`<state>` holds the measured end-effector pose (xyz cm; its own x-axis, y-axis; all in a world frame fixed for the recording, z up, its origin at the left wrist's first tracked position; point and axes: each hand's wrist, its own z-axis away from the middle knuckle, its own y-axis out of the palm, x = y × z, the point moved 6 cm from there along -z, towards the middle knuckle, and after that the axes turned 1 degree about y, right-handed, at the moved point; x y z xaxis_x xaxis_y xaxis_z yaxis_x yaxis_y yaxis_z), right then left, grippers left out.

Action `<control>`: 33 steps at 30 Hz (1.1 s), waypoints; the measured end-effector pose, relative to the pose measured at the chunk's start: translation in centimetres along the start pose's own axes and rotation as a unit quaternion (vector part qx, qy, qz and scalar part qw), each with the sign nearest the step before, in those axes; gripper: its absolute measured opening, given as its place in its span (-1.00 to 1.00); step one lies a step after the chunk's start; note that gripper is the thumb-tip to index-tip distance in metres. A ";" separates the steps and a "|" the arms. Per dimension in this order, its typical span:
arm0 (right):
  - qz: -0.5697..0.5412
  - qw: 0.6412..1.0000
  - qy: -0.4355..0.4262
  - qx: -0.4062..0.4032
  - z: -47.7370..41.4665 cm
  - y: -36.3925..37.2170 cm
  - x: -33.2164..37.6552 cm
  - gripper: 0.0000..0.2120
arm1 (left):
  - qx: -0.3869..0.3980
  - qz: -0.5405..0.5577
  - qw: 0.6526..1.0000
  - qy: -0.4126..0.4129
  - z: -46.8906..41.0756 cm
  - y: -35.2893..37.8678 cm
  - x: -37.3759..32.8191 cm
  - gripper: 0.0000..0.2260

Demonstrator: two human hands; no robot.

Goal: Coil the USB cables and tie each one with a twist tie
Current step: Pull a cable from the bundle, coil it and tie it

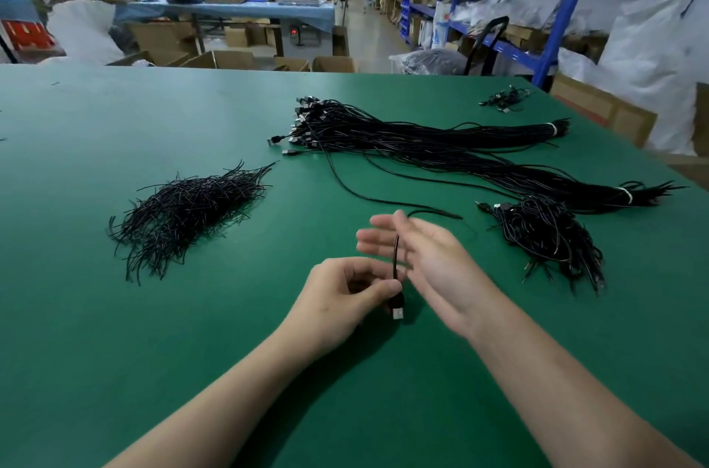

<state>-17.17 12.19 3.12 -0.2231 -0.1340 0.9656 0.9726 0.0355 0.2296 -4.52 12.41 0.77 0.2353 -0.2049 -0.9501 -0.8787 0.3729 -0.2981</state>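
Note:
My left hand (345, 295) pinches one black USB cable (396, 260) just above its silver plug (398, 312), which hangs down. The cable runs up in front of my right hand (426, 256), whose fingers are straight and blurred, palm facing left. Its far length (345, 183) trails over the green table (115, 314) toward a large bundle of straight USB cables (441, 145). A heap of black twist ties (184, 214) lies to the left. A pile of coiled, tied cables (548, 233) sits to the right.
A small cluster of cables (504, 99) lies near the table's far right corner. Cardboard boxes (230, 59) stand beyond the far edge, blue shelving (552, 19) at the right. People work at a blue table (238, 9) in the background.

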 end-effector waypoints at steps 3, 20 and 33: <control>-0.016 1.000 0.017 -0.005 0.2 0.2 -1.2 -0.72 | -0.062 -0.012 0.998 0.001 -0.1 -0.7 0.0 -0.93; -0.217 0.976 0.032 -0.014 -0.1 -0.9 -1.6 -0.71 | -0.096 -0.056 0.993 0.043 0.2 -0.4 -0.3 -0.64; -0.133 0.988 0.030 0.075 0.5 -0.9 -0.4 -0.75 | -0.049 -0.135 0.976 0.166 -1.1 -2.6 -4.0 -0.72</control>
<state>-17.94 12.68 2.56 -0.4602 -0.2176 0.8607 0.8587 0.1372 0.4938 -3.65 11.32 5.43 0.3301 -0.5708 -0.7518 -0.8430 0.1801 -0.5068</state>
